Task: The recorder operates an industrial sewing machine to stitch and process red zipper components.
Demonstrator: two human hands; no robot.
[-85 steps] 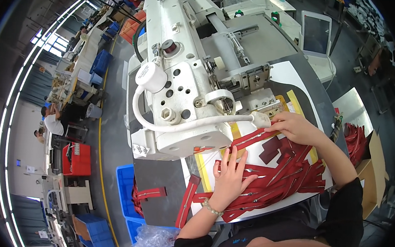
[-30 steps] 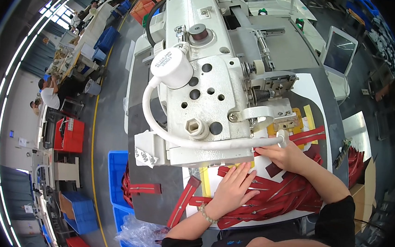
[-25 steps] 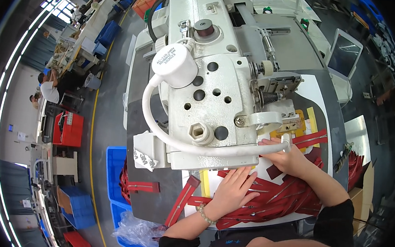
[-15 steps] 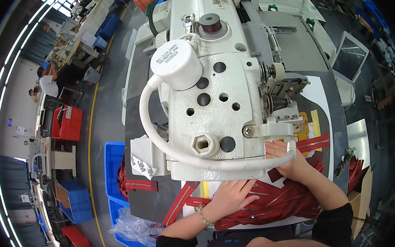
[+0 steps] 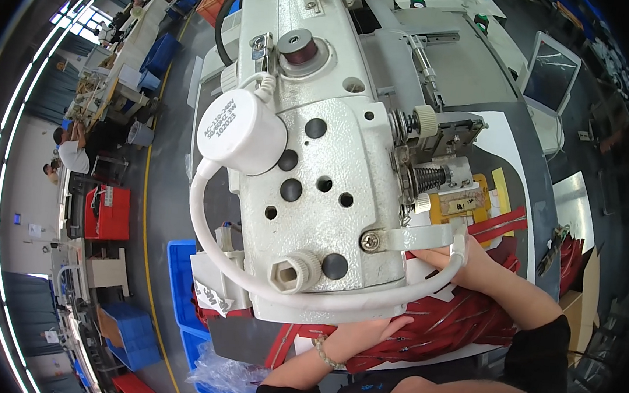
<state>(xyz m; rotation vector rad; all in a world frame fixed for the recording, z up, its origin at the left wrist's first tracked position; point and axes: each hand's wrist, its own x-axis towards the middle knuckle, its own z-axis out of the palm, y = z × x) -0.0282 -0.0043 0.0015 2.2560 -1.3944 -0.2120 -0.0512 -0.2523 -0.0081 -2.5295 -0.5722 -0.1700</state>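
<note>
The white sewing machine head (image 5: 354, 163) covers much of both hands. My left hand (image 5: 366, 333) rests on red zipper strips (image 5: 467, 327) at its lower edge, thumb stretched out, other fingertips hidden beneath it. My right hand (image 5: 477, 267) reaches leftward past a white tube (image 5: 329, 297), fingers outstretched and partly hidden; whether they touch a strip underneath is unclear. A red zipper strip (image 5: 501, 223) lies just beyond it, near a yellow fixture (image 5: 481, 191).
Blue bins (image 5: 178, 282) with clear plastic (image 5: 219, 370) stand left of the table; a cardboard box (image 5: 587, 299) is at the right. A screen (image 5: 549, 78) sits back right. A seated co-worker (image 5: 74, 152) works across the aisle, past a red crate (image 5: 106, 213).
The view has shifted, so the machine head looms larger and hides more of both hands. My right hand has moved off the strip it pinched earlier; my left fingertips are now out of sight.
</note>
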